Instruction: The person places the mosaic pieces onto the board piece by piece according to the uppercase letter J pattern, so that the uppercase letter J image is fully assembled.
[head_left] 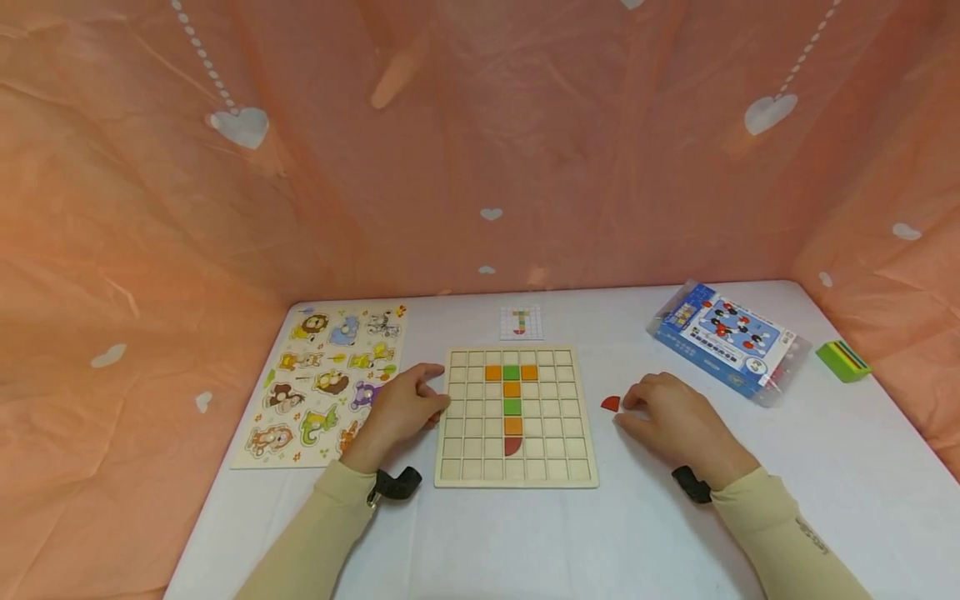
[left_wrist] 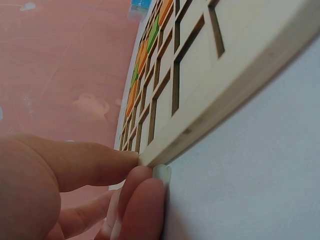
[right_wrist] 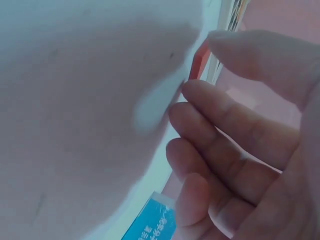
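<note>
A square wooden grid board [head_left: 555, 458] lies on the table, with orange and green squares [head_left: 512, 407] set in a T shape and a red rounded piece [head_left: 513, 447] at the stem's foot. At the board's left edge, my left hand [head_left: 405, 408] pinches the rim, thumb above and curled fingers against the side in the left wrist view. Right of the board lies a loose red quarter-circle piece [head_left: 611, 403]. Close beside it, my right hand [head_left: 667, 417] has thumb and index finger apart. In the right wrist view the red piece [right_wrist: 199, 61] shows between their tips; contact is unclear.
Behind the board lies a small pattern card [head_left: 521, 322]. An animal puzzle board [head_left: 315, 392] is at the left, partly under my left hand. To the right stand a blue clear-sided box [head_left: 727, 342] and a green striped block [head_left: 843, 360]. Orange cloth [head_left: 480, 150] surrounds the table.
</note>
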